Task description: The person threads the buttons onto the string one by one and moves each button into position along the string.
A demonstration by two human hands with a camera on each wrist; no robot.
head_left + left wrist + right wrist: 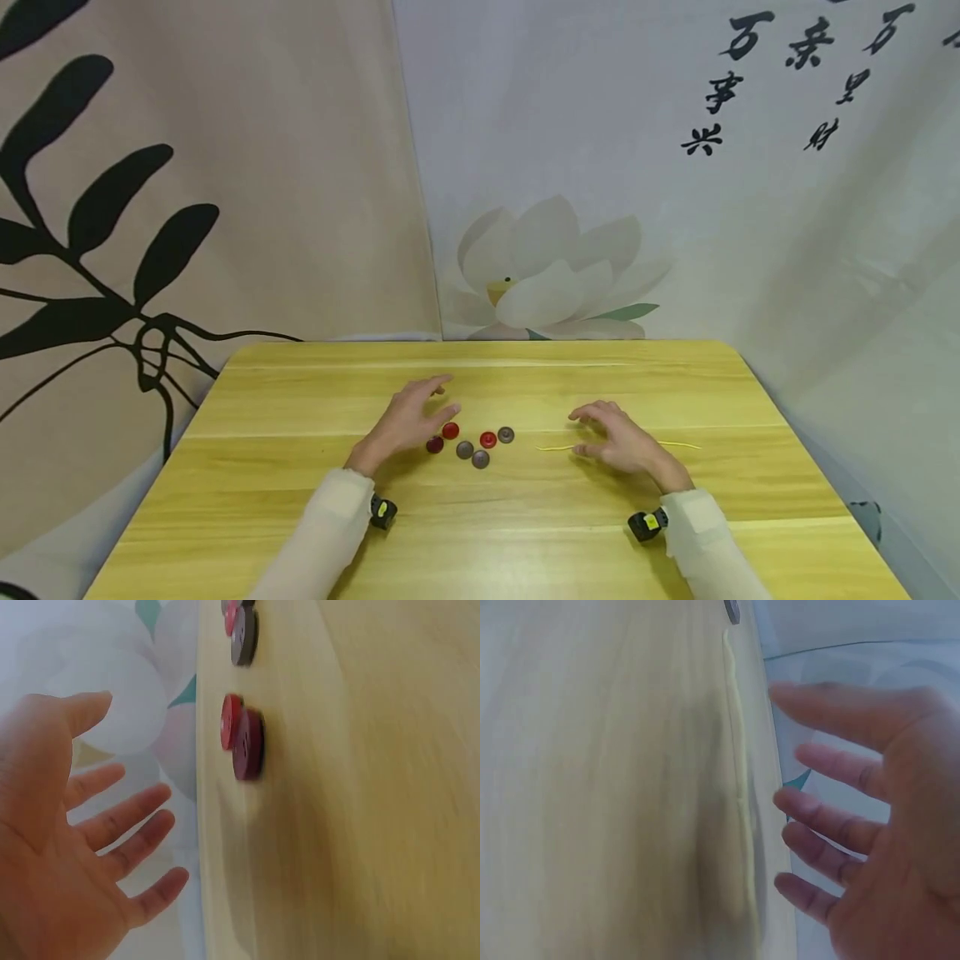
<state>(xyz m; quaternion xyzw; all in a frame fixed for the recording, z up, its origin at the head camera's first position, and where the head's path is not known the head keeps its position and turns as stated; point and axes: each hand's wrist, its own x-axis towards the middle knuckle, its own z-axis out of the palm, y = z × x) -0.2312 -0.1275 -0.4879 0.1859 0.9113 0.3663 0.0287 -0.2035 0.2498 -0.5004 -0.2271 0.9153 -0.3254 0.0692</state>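
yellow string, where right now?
In the head view, the yellow string lies on the table, right of center, passing beneath the right hand; the nearest grey button sits just beyond its left end.

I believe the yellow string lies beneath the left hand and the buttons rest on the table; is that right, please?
Not quite: the yellow string lies beneath the right hand, not the left hand, as the head and right wrist views show; the buttons do rest on the table.

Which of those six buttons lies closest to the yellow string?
The grey button at the group's far right in the head view, beside a red button; the other two grey buttons and the rest lie farther left.
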